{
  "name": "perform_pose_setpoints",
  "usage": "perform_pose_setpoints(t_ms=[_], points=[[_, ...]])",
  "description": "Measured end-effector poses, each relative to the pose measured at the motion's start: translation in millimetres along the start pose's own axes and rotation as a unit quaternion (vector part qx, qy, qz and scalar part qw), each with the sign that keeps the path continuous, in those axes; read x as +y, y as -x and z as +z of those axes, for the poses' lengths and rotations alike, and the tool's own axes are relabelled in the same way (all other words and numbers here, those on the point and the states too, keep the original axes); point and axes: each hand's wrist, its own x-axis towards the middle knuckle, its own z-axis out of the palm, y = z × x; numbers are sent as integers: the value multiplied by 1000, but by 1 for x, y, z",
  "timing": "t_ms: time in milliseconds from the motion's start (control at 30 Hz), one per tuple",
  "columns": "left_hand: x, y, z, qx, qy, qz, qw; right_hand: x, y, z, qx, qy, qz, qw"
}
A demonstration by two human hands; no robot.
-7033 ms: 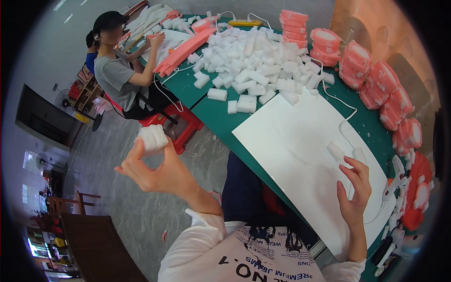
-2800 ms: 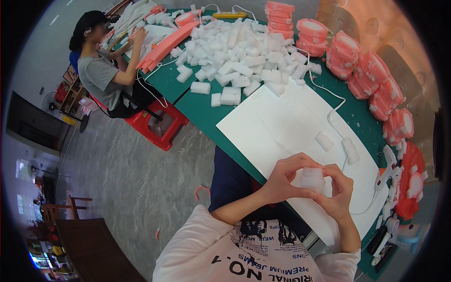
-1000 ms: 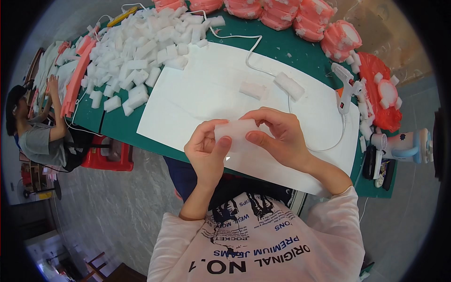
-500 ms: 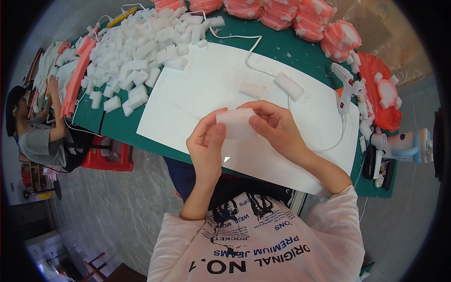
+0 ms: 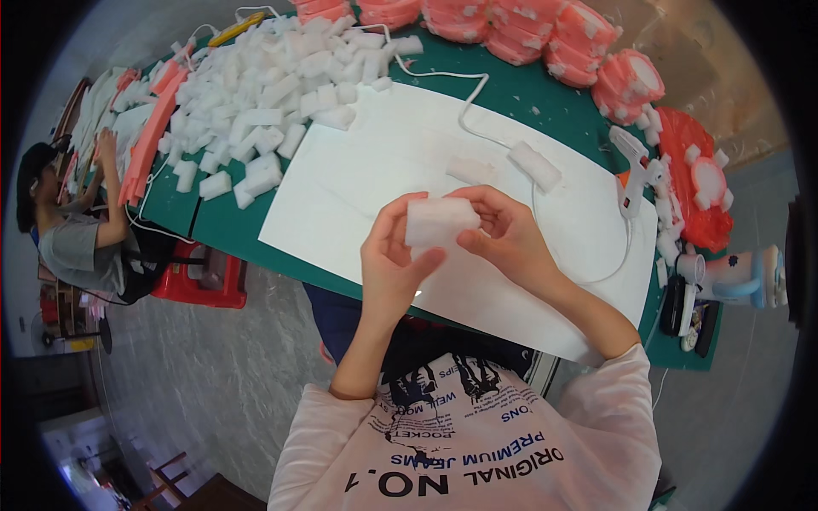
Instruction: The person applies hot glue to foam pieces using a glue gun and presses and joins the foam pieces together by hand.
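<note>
A white foam block (image 5: 439,222) is held up over a white sheet (image 5: 332,204), between my two hands. My left hand (image 5: 394,253) has its fingers behind the block's left end, and its thumb lies below the lower edge, away from the front face. At the other end, my right hand (image 5: 509,232) grips the block between thumb and fingers. Just beyond my hands on the sheet are a flat foam piece (image 5: 470,169) and a thicker foam block (image 5: 535,166).
Loose foam blocks (image 5: 256,106) are heaped at far left, beside pink foam strips (image 5: 153,136). Pink foam rounds (image 5: 511,34) line the back. A corded glue gun (image 5: 631,170), red plastic bag (image 5: 682,162) and tumbler (image 5: 741,277) are right. Another person (image 5: 81,230) sits left.
My left thumb has come off the block's front face and dropped below it. The block has turned slightly in my hands. The whole view has shifted a little.
</note>
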Motion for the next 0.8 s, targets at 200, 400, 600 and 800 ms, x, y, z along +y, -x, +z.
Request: perform_pose_setpoints(t_ms=[200,400,600,800], points=[[2,-6,-31,105,-111,54,987,-8,0,-1,-5,84,-70,994],[66,-42,-168,319,-222,360,848,-23,6,-16,18,139,-77,987],[125,-48,-291,455,-426,304,720,-5,33,-42,42,225,-49,972],[117,-63,-308,247,-724,239,599,-11,48,-40,-6,294,-63,954]])
